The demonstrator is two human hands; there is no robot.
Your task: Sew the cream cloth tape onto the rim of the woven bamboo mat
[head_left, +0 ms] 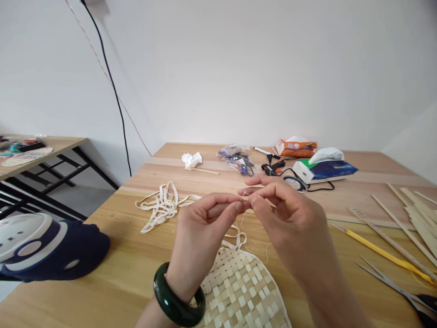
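Tabletop [112, 237] holds scissors [389, 281] and ribbon [166, 203]; left hand [203, 228] partly hides woven mat [242, 291].

Pale wood-grained desk [129, 259], striped by its planks. Flat near the front edge, a round woven mat [246, 289] with white edging. Beyond and left of the mat, loosely heaped white ribbon [163, 207]. Farther beyond it, a crumpled tissue [191, 160], a thin stick [206, 171] and a clear plastic bag [237, 159] of blue and black items. Beyond and right of the mat, a white marker [262, 151], black glue gun [272, 168], orange tissue pack [297, 148] and blue tissue box [327, 171]. Well right of the mat, pale strips [422, 228], a yellow tool [382, 250] and open scissors [398, 287].
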